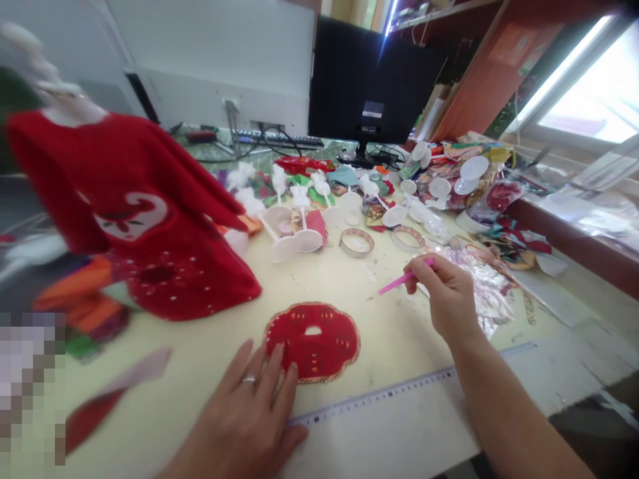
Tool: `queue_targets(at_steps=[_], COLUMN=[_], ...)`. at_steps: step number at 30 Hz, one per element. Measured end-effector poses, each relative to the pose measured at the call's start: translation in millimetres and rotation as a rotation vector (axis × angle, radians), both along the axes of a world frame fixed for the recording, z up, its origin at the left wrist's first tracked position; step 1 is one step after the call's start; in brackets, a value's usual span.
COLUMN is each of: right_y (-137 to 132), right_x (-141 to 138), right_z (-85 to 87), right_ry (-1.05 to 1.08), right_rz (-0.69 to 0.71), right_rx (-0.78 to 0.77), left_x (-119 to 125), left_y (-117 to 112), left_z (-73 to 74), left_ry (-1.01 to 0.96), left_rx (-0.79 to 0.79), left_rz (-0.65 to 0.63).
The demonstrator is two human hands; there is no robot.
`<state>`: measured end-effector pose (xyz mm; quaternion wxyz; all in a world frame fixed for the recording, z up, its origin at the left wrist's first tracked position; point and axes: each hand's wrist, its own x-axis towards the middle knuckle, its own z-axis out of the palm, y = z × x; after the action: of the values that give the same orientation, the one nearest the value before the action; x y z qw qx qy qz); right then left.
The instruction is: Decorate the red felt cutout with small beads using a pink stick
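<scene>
My left hand (249,409) lies flat with fingers spread, its fingertips on the lower left edge of a red fabric piece (324,332). The piece has scalloped gold trim, small gold motifs and a pale opening near its middle. Raised to the right of it, my right hand (442,289) pinches a slim pink pen-like stick (397,284). The stick's tip points left and down, apart from the red piece. A clear ruler (399,391) runs along the table just below the fabric. The thumb of my left hand is close to the ruler's left end.
A mannequin in a red dress (150,219) stands at left. Several small white mannequin stands (299,213) lie behind, near two tape rolls (357,243). Shiny clear packets (486,286) lie beyond my right hand. Fabric scraps and a black monitor (372,80) are at the back.
</scene>
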<state>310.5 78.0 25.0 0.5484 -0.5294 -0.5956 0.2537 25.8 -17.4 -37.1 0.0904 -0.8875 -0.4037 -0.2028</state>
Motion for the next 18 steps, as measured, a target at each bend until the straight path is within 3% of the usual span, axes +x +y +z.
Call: queue_targets(at_steps=[6,10,13,18], right_y=[-2,-10,-14,-18], right_x=[-17,-35,-38,-33], right_z=[-2.3,-4.4,-6.0,-6.2], right_ry=[0.253,0.263,0.192,-0.172], right_rz=[0.133,0.25,0.246,0.086], right_rx=[-0.194,-0.295,-0.218,-0.002], left_x=[1,-1,-2,2], left_y=[13,16,18,21], left_z=[30.3,36.0,33.8,32.5], left_ry=[-0.249,-0.409,-0.39,-0.243], left_rx=[-0.022,-0.157,-0.178,-0.111], left_rz=[-0.071,-0.024,-0.046,-0.205])
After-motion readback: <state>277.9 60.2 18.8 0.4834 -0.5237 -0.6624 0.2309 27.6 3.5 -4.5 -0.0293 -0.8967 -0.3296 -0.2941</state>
